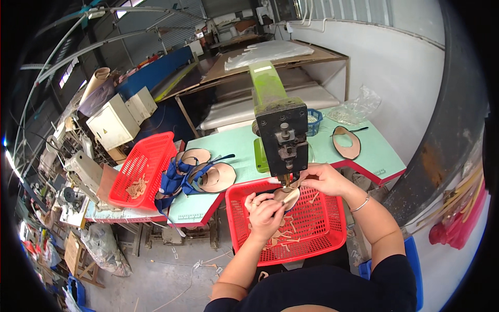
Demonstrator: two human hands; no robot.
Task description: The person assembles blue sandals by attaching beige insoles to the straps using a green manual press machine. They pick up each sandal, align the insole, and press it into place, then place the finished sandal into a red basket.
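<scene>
My left hand (265, 212) and my right hand (323, 179) together hold a tan sandal sole piece (289, 196) under the head of a black and green punching machine (280, 139). The left hand grips its near end over a red plastic basket (325, 240) on my lap. The right hand pinches its far edge right below the machine's tip. Several tan strap offcuts lie in the basket.
A second red basket (150, 156) with scraps stands tilted at the left of the light green table (239, 143). Sandal soles with blue straps (200, 174) lie beside it. One sole (347, 143), a small blue basket (313, 122) and a plastic bag (358, 106) sit at the right.
</scene>
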